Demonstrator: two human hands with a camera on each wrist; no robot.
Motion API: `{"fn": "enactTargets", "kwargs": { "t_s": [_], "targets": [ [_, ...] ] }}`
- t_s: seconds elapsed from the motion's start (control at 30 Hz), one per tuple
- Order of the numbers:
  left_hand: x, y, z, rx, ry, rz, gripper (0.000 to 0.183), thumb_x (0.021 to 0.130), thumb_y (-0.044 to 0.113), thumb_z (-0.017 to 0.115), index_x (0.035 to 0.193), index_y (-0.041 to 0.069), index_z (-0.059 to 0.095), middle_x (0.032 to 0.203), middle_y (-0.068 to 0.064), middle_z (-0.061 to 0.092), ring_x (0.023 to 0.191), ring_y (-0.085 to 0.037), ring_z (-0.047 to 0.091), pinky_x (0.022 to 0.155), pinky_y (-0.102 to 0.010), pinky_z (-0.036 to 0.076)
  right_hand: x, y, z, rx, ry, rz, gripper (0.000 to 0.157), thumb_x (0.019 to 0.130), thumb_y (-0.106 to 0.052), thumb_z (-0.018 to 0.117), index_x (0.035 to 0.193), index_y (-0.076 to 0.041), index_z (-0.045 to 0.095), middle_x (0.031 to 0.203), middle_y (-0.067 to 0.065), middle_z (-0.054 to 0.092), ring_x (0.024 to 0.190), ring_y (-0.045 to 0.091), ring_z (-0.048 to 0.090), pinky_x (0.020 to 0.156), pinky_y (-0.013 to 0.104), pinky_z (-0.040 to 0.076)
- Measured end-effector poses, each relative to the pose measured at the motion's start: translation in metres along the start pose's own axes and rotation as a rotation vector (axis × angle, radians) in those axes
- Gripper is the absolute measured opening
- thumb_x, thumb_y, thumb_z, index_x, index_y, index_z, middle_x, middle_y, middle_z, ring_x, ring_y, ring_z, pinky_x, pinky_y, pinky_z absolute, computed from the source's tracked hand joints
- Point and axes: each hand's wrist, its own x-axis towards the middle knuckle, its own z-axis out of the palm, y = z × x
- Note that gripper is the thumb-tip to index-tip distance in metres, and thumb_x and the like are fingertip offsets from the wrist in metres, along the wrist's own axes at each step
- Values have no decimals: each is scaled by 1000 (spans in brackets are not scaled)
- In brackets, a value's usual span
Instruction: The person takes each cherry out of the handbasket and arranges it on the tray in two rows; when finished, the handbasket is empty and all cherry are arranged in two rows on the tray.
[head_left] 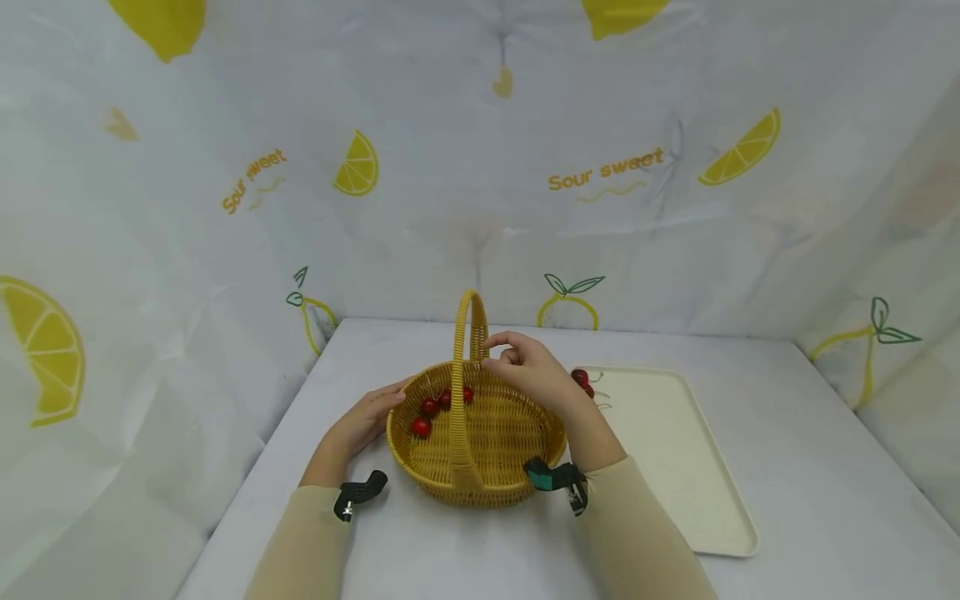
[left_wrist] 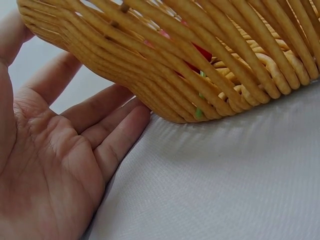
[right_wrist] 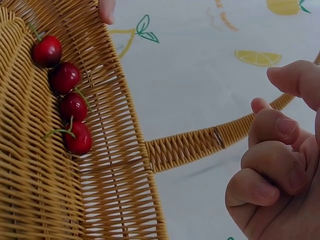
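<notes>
"Sour sweet" reads twice on the white cloth (head_left: 465, 242).
In the head view, orange lettering (head_left: 253, 181) left of centre in the upper part spells "Sour sweet", climbing steeply rightward; a second orange line (head_left: 606, 169), right of centre in the upper part, spells the same words at a gentler slant. At the top of the right wrist view, right of centre, small orange characters (right_wrist: 227, 17) on the cloth are too blurred to read.
</notes>
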Motion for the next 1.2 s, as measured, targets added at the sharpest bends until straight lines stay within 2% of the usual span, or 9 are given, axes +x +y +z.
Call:
{"fn": "enactTargets", "kwargs": {
  "t_s": [0.13,0.3,0.47,0.73,0.9,1.03,1.13,1.2],
  "targets": [
    [0,-1,0,9,-8,6,57,104,31,56,155,9,46,158,-8,45,148,-27,37,119,-47,31,13,-1,6,14,-4,16,40,101,-30,65,135,-9,60,66,1,43,55,17,32,53,31,33],
    [-1,-2,-1,-11,18,-2,58,103,32,58,154,8,47,158,-7,45,147,-26,39,119,-46,31,29,5,14,24,2,33,31,101,-27,66,129,-15,63,67,0,42,58,16,32,54,31,32],
    [0,-5,-2,-13,28,-16,56,103,31,58,154,9,49,157,-6,47,147,-25,40,119,-46,30,41,18,24,23,-10,77,31,103,-25,63,130,-10,62,71,-1,44,59,14,33,56,30,33],
    [1,-1,-3,-22,-15,10,57,104,30,56,155,7,46,159,-6,44,149,-25,36,121,-45,27,46,37,34,27,18,154,33,102,-28,63,130,-10,63,77,2,45,65,17,37,60,32,35],
    [3,-3,-3,-16,-15,12,56,104,29,55,155,6,45,159,-8,44,148,-26,37,119,-44,30,44,50,33,13,-40,160,31,103,-24,63,128,-6,64,80,5,54,65,17,36,60,32,35],
    [4,-3,-4,-8,-10,1,57,104,30,56,155,7,46,158,-8,45,147,-26,39,119,-43,31,43,56,34,-28,-65,144,29,103,-22,63,126,-6,66,95,7,64,79,18,51,71,34,44],
    [4,-3,-4,-1,-5,-1,57,104,30,56,155,6,46,158,-8,45,147,-27,38,119,-44,31,43,59,36,-84,-106,161,30,103,-25,62,128,-8,67,116,8,66,103,23,60,89,41,51],
    [3,-3,-4,-2,-2,-3,57,104,30,56,155,6,46,158,-9,44,148,-27,38,119,-45,30,43,62,38,-125,-151,193,34,103,-26,61,132,-10,66,128,9,65,117,27,59,100,48,49]
  ]
}}
